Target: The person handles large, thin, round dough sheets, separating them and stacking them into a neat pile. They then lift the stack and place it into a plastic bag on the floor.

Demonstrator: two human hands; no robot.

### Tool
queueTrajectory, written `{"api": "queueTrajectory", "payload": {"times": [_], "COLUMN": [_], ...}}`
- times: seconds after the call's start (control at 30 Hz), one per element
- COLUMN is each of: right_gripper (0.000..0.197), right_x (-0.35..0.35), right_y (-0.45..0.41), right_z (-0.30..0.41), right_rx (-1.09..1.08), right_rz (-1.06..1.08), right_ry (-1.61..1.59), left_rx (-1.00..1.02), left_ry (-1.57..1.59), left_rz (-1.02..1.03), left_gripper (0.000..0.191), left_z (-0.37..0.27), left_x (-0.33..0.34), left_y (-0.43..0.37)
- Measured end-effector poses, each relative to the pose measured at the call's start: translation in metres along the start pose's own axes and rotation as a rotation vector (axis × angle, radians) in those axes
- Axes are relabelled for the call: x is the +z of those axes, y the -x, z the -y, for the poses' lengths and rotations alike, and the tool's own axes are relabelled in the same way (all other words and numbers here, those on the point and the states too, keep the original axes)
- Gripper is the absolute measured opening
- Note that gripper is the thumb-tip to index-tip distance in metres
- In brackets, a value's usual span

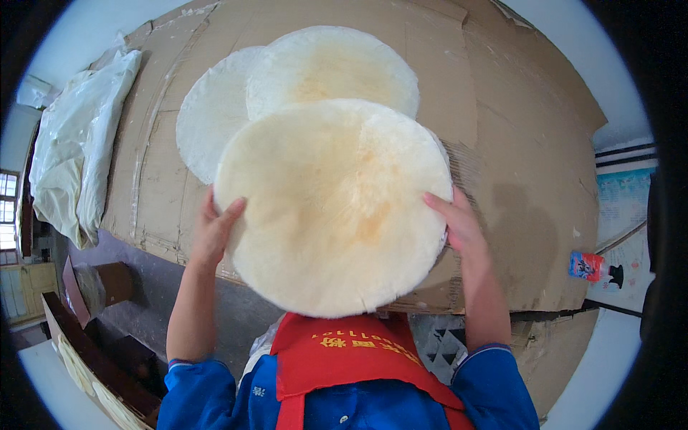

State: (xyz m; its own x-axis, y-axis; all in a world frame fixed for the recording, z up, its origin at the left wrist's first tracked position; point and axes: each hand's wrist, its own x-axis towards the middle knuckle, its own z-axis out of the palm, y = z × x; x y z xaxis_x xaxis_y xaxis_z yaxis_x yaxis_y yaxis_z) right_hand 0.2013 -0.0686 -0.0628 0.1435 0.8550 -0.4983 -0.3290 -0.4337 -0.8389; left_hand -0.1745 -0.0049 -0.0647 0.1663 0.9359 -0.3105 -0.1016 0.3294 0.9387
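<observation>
A large round, flat sheet of pale, browned flatbread [333, 215] is between my two hands, its near edge just above my red apron. My left hand [215, 223] grips its left rim, thumb on top. On the right rim, my right hand [457, 217] holds it the same way, fingers hidden beneath. Another white edge shows under its right side, so more than one sheet may be held. Behind it, a second browned round sheet [344, 70] lies on the cardboard, overlapping a whiter round sheet [209, 118] to its left.
Flattened cardboard [527, 161] covers the big table. Folded cloth in clear plastic [80, 134] lies at the left edge. A bottle with a red and blue label [586, 266] is at the right edge. More pale sheets [80, 371] sit at the lower left, beside a dark board [97, 349].
</observation>
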Motion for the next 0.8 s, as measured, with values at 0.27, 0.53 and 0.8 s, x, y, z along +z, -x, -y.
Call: {"api": "queueTrajectory", "payload": {"times": [0.27, 0.53, 0.8], "right_gripper": [0.055, 0.051, 0.046], "right_x": [-0.010, -0.004, -0.012], "right_y": [0.029, -0.013, -0.013], "right_z": [-0.072, -0.009, -0.053], "right_rx": [0.163, 0.042, 0.020], "right_rz": [-0.073, -0.008, -0.114], "right_ry": [-0.327, 0.063, -0.069], "left_rx": [-0.181, -0.071, -0.194], "left_ry": [0.159, 0.054, 0.068], "left_rz": [0.184, -0.072, -0.174], "left_gripper": [0.053, 0.054, 0.054], "left_z": [0.028, 0.029, 0.036], "left_x": [-0.024, 0.000, 0.001], "left_y": [-0.069, 0.003, -0.017]}}
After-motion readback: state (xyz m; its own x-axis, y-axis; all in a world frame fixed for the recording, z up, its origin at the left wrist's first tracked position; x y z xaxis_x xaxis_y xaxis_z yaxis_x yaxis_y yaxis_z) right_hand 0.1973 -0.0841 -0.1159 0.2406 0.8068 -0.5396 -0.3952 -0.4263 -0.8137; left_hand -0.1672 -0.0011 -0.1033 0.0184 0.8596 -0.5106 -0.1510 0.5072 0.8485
